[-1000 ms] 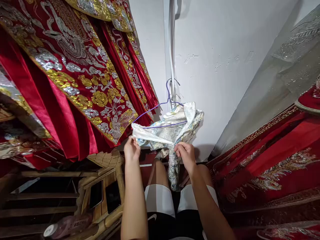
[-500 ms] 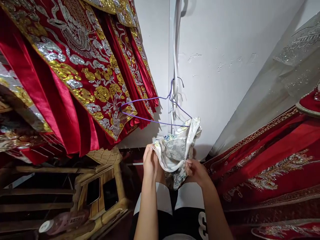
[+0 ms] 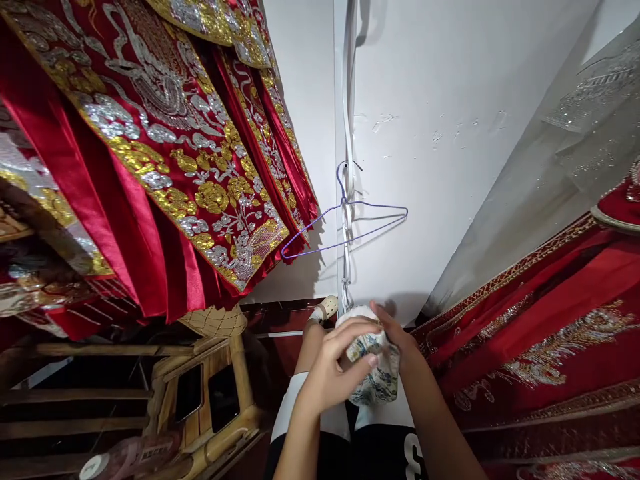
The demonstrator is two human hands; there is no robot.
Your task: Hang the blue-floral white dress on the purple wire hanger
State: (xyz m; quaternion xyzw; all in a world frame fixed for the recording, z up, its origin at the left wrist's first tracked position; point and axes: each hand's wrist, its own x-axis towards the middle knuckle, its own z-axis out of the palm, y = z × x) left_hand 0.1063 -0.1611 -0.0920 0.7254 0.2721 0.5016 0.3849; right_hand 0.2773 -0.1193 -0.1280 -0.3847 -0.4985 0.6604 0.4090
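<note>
Floral garment (image 3: 377,385), bunched low in the centre between our hands, which cover much of it. Our left hand (image 3: 336,368) lies across its front, thumb and fingers parted; whether they grip, we cannot tell. Our right hand (image 3: 397,339) holds its other side, most fingers hidden. At lower left, a white-capped bottle (image 3: 137,457) sits in shadow, its contents hard to make out. Nearby, two phones (image 3: 190,393) lie on bamboo furniture (image 3: 241,373), cut off at the left. Beyond our hands hangs a purple hanger (image 3: 343,199); white wall (image 3: 440,87) stretches rightward, with red embroidered costumes (image 3: 200,167) edging both sides.
</note>
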